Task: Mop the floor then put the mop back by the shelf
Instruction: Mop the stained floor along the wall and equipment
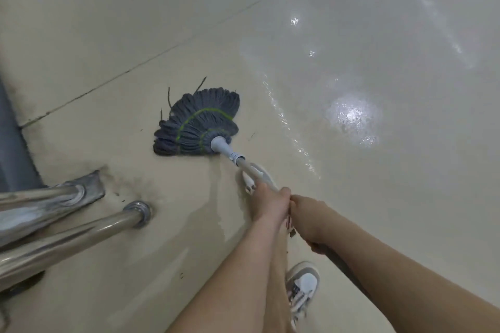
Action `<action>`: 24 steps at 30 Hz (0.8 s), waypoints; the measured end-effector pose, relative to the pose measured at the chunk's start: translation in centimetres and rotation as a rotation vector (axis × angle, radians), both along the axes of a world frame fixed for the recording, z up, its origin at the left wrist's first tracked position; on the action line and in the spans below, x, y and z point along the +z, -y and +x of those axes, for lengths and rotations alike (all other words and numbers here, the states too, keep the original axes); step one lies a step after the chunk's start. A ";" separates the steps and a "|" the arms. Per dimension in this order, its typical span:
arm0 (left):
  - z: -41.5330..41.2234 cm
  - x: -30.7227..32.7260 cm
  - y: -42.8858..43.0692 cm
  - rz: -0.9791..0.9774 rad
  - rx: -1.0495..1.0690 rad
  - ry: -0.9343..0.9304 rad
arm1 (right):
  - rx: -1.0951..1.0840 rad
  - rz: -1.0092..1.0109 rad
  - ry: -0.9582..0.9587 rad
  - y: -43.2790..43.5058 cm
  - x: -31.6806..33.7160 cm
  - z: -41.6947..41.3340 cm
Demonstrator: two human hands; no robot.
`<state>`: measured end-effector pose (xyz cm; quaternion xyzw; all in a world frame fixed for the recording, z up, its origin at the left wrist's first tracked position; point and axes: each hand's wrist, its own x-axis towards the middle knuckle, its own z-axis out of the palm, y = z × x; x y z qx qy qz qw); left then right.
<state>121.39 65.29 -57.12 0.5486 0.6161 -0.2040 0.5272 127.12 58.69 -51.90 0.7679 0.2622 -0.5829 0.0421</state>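
A grey string mop head (196,123) with green stitching lies spread flat on the beige floor (108,35), left of centre. Its white handle (243,163) runs down and to the right into my hands. My left hand (270,204) grips the handle lower down, nearer the mop head. My right hand (308,217) grips it just behind, touching the left hand. The floor to the right of the mop is wet and shiny (338,89); a wet streak also lies under the handle.
Two steel legs (81,230) with round floor flanges stand at the lower left, with dirty marks around their bases. A grey wall base (13,143) runs along the left edge. My two sneakers show, one (301,292) at the bottom, the other (257,173) under the handle.
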 end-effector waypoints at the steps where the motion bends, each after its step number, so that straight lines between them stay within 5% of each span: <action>1: 0.4 0.5 2.2 -0.023 -0.082 -0.004 | -0.043 -0.012 0.022 2.4 0.4 -0.3; 10: -2.6 5.6 18.3 -0.341 -0.539 -0.044 | -0.564 -0.270 -0.002 18.8 6.3 -6.1; 24: -0.2 -0.1 -6.6 0.019 -0.526 0.027 | -0.745 -0.016 -0.073 -4.8 1.5 -4.4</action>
